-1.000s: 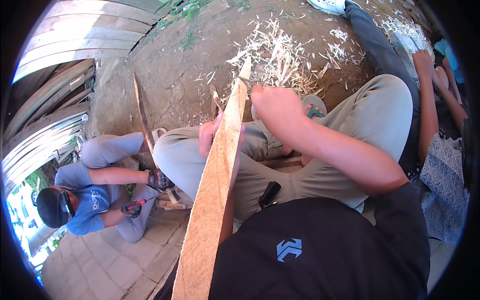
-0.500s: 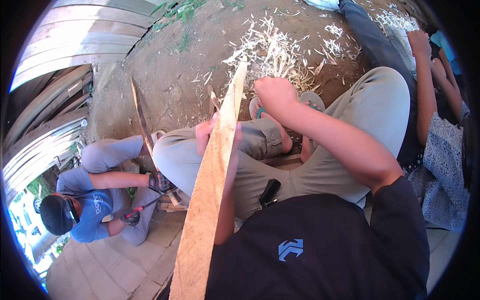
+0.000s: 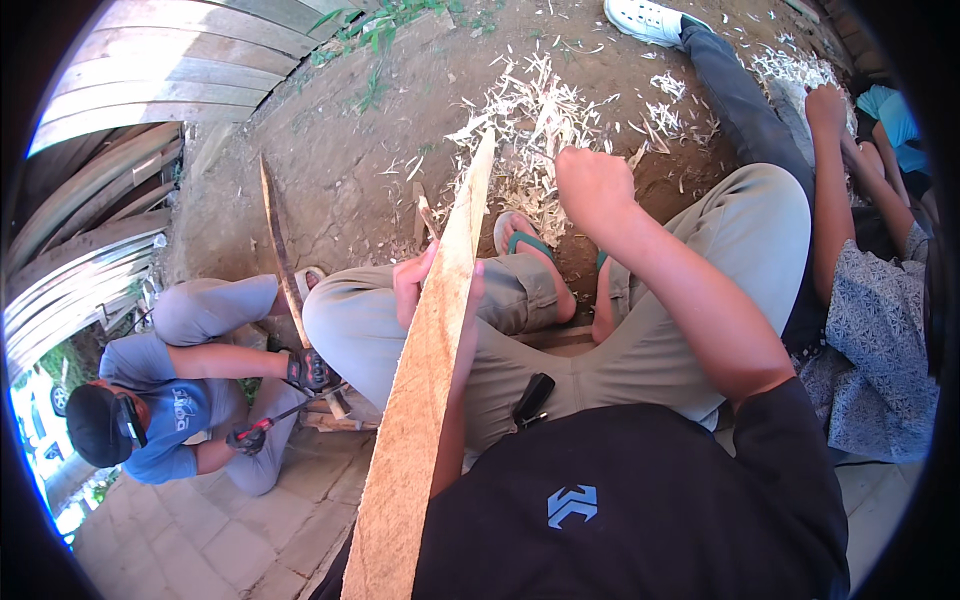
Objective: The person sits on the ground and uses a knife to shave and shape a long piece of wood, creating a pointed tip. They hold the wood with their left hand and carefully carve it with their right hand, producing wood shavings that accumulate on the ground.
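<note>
A long, pale sawn piece of wood [image 3: 418, 400] slants up across my lap, tapering to a pointed far end. My left hand [image 3: 408, 288] grips it from beneath near the middle, its fingers curled around the left edge; the wood hides most of the palm. My right hand [image 3: 597, 188] is a closed fist to the right of the tapered end, apart from it. A thin dark sliver shows at the fist's left side, too small to name; the rest of what it holds is hidden. A black key fob [image 3: 535, 397] lies at my waist.
Wood shavings [image 3: 545, 110] litter the dirt beyond my sandalled feet. At left a person [image 3: 180, 410] in dark gloves works on a long stick [image 3: 280, 235] with a red-handled tool. At right sits another person in patterned cloth [image 3: 880, 340], beside a dark-trousered leg [image 3: 740, 105].
My right fist has moved right, away from the wood's tapered end. My left hand and the wood keep nearly the same place, while the whole view has shifted slightly.
</note>
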{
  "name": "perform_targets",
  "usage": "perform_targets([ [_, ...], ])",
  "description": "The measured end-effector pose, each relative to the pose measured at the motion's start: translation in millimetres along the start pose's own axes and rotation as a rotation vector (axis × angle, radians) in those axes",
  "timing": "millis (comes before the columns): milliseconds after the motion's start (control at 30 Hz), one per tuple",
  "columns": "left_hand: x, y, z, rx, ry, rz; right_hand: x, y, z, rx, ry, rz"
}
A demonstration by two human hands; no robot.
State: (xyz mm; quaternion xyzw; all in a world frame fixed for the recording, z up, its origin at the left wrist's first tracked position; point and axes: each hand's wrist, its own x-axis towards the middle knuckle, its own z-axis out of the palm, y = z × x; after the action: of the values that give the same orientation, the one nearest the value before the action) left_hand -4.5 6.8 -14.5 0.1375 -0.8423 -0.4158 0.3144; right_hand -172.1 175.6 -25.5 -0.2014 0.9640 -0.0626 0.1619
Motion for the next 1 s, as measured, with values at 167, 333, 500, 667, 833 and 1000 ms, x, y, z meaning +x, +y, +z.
perform_targets([
  [167, 2, 5, -2, 0.017, 0.002, 0.038, 7, 1, -1, 0.078, -0.092, -0.034],
  [333, 0, -3, -2, -0.034, -0.048, 0.083, 3, 4, -12, 0.115, -0.112, 0.007],
  [500, -2, 0, -6, -0.056, -0.15, 0.073, 4, 7, -22, 0.204, -0.229, 0.049],
  [667, 3, 8, -8, -0.042, -0.142, 0.068, -2, -2, -36, 0.385, -0.317, 0.102],
  [833, 4, 5, -3, -0.027, -0.106, 0.071, -47, -17, -89, 0.466, -0.5, -0.019],
  [1000, 13, -13, 3, -0.064, 0.049, 0.164, -53, -27, -72, 0.502, -0.482, -0.006],
])
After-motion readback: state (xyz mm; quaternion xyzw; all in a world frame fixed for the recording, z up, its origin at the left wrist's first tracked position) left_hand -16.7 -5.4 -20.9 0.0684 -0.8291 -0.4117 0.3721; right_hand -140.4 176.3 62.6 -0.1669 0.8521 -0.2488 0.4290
